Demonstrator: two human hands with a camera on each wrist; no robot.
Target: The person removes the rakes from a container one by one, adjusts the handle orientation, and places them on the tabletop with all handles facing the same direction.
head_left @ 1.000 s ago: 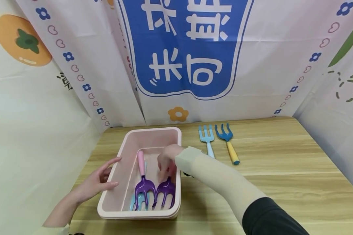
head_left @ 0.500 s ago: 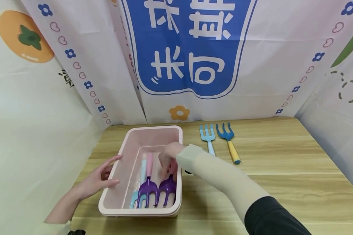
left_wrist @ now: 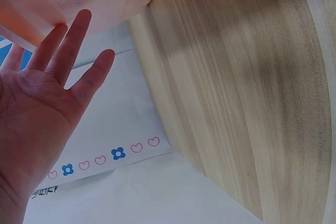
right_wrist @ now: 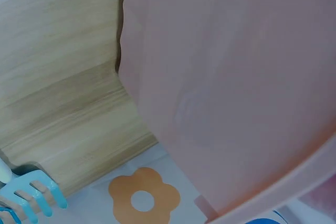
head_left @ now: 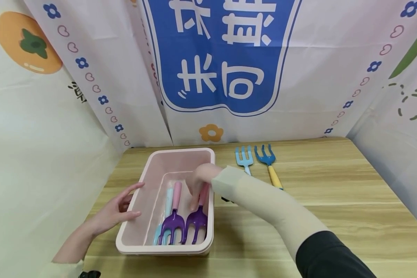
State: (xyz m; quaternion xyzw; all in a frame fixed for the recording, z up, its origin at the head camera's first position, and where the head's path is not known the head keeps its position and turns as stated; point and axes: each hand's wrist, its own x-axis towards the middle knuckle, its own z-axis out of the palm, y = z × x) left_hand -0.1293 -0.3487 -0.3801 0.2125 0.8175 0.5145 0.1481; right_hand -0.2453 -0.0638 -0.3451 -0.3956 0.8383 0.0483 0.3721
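Note:
Inside the pink bin (head_left: 133, 212), my right hand (head_left: 199, 179) reaches over the right wall, fingers down at the pink handle of a purple hand fork (head_left: 196, 220), which it grips; the handle's upper end is hidden under the hand. Left of it lies another purple hand fork (head_left: 173, 222) with a pink handle, over a light blue fork (head_left: 168, 202). My left hand (head_left: 116, 214) spreads along the bin's left rim, fingertips touching it. In the left wrist view its fingers (left_wrist: 81, 32) are fairly straight, close to the bin's outer wall.
On the wooden table (head_left: 316, 200), right of the bin, lie a light blue fork (head_left: 244, 156) and a blue fork with a yellow handle (head_left: 266, 159). My right forearm crosses in front of their handles. Printed cloth (head_left: 299, 112) hangs behind and at both sides.
The left purple fork's handle has swung right, and the light blue fork under it has shifted, showing its handle. The right hand stays at the right fork; the left hand stays on the rim.

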